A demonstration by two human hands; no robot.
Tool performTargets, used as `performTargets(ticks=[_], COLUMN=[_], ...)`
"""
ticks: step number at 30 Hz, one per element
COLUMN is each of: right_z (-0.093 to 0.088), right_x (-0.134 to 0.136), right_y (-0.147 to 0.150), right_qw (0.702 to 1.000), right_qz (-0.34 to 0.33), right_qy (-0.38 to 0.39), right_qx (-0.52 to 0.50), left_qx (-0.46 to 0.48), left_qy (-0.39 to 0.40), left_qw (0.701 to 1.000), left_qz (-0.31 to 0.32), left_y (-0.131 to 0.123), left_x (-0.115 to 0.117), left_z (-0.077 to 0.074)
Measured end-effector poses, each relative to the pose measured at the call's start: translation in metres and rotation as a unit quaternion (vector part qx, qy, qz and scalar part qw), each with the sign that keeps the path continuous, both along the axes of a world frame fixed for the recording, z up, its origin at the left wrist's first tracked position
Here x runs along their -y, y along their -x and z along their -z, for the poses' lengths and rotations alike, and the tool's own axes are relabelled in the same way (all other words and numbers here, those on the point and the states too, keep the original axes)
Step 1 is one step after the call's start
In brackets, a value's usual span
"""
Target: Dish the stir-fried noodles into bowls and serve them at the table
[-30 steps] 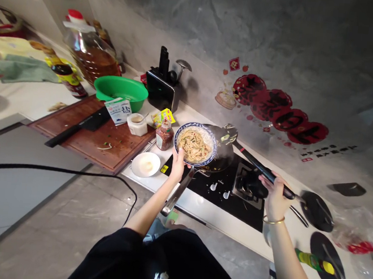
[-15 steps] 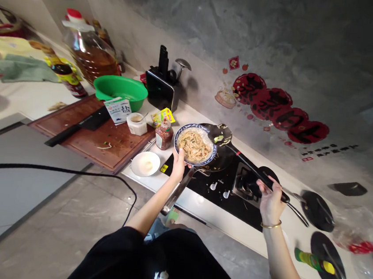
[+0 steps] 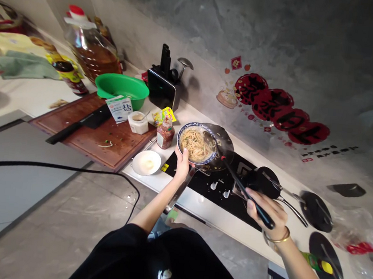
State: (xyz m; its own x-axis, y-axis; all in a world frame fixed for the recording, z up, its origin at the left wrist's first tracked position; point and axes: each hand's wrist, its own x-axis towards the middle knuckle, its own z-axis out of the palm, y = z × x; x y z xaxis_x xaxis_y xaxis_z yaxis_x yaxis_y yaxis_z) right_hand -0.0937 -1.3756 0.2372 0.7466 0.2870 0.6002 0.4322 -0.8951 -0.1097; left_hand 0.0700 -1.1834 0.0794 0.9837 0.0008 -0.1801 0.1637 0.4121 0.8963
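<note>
My left hand (image 3: 182,163) grips the near edge of a blue-and-white patterned bowl (image 3: 196,124), thumb over the rim. A heap of noodle-like strips with green bits (image 3: 195,145) fills much of it. My right hand (image 3: 271,210) is closed round the black handle of a spatula (image 3: 237,178) with a red band. Its blurred head reaches into the bowl's right side, over the food. Beneath the bowl is a dark frying pan (image 3: 228,145) with scraps of food in it, partly covered. Its metal handle points toward me.
A black stove (image 3: 202,183) carries a second pan (image 3: 264,179) on the right. To the left are a small white bowl (image 3: 146,163), a jar (image 3: 165,135), a white seasoning pot (image 3: 138,123), a cutting board (image 3: 118,152) with a cleaver (image 3: 81,124), and a green basin (image 3: 121,87).
The spatula head has moved left and down from above the pan into the bowl. My right hand has shifted down and turned. My left hand keeps the bowl nearly in place.
</note>
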Motion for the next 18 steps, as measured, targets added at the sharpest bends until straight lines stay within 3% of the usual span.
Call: performTargets(ticks=[4, 10, 13, 18], right_z=[-0.009, -0.020, -0.015, 0.003], right_x=[-0.004, 0.003, 0.003, 0.007], right_y=[0.005, 0.013, 0.013, 0.010], right_qw=[1.000, 0.986, 0.972, 0.960], right_qz=[0.011, 0.046, 0.053, 0.063], right_qy=[-0.024, -0.157, -0.224, -0.267], right_qx=[0.015, -0.004, -0.046, -0.053], left_qx=[0.006, -0.015, -0.012, -0.034], left_qy=[0.013, 0.040, 0.053, 0.056], left_qw=[1.000, 0.999, 0.998, 0.997], left_qz=[-0.006, 0.006, 0.020, 0.029], left_y=[-0.003, -0.011, -0.010, -0.004], left_x=[-0.007, -0.022, -0.028, -0.039], left_z=[0.001, 0.006, 0.007, 0.006])
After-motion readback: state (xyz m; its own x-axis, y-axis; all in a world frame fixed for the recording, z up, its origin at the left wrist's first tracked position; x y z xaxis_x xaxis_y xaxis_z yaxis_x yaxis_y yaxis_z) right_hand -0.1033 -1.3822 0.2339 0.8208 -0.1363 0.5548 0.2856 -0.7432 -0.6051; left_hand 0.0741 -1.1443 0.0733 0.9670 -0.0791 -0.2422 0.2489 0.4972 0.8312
